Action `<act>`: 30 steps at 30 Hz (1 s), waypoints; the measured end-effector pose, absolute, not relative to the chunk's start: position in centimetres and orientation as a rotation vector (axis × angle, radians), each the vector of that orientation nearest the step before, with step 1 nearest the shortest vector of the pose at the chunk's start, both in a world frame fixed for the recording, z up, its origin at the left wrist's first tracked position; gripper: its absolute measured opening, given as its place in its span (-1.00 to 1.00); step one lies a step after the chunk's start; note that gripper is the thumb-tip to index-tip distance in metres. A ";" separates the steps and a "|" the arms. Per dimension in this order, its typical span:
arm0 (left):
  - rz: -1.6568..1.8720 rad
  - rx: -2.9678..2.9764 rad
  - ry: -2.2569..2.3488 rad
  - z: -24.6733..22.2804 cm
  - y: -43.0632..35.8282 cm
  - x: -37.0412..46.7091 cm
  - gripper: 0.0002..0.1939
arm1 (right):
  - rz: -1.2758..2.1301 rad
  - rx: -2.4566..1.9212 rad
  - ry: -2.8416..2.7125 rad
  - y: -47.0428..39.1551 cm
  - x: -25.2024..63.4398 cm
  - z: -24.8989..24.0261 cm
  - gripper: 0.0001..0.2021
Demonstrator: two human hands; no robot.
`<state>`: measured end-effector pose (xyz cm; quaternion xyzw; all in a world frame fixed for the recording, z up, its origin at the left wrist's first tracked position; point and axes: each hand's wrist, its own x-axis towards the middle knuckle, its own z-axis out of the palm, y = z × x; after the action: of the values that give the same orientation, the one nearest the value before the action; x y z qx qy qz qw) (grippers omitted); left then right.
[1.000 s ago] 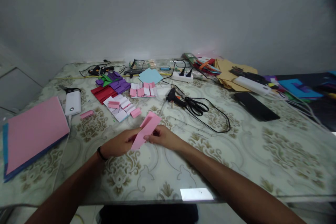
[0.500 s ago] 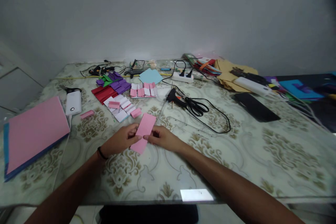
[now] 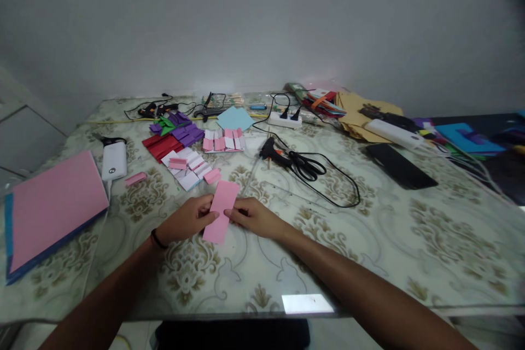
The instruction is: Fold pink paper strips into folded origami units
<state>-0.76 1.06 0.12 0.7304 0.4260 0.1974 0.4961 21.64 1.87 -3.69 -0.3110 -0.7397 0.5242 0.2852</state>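
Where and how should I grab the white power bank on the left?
Grip the power bank by its long sides, probably from above with your nearer left hand once free; it lies flat, a cable leaves its near end and scissors sit at its far end.

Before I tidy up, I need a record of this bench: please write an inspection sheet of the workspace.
Surface: floral-patterned table, with bare areas in front of the hands and to the right.
Work pieces: one pink strip, held up; small folded pink piece lying left.
Clutter: glue gun, black slab, scissors behind a white power bank.
Hands: left hand and right hand both grip the strip, thumbs on its face.
Cables: black cord loops beside the glue gun; two plugs sit in a white power strip.
Surroundings: grey wall behind; other people, nothing seen.
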 end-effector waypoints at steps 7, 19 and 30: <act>0.444 1.813 1.037 0.4 1.0 -0.7 -0.71 | 1.375 -0.834 -2.001 1.9 21.6 -3.4 -0.52; 0.404 1.838 1.089 0.2 1.1 -0.7 -0.68 | 1.380 -0.821 -2.001 1.8 21.6 -3.0 -0.49; 0.433 1.851 1.135 -0.1 1.2 -0.8 -0.70 | 1.345 -0.802 -2.015 2.0 21.7 -3.5 -0.54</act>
<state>-0.76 1.19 -0.09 0.7477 0.4586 0.1750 0.4472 21.66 1.96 -3.52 -0.3007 -0.7556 0.5043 0.2904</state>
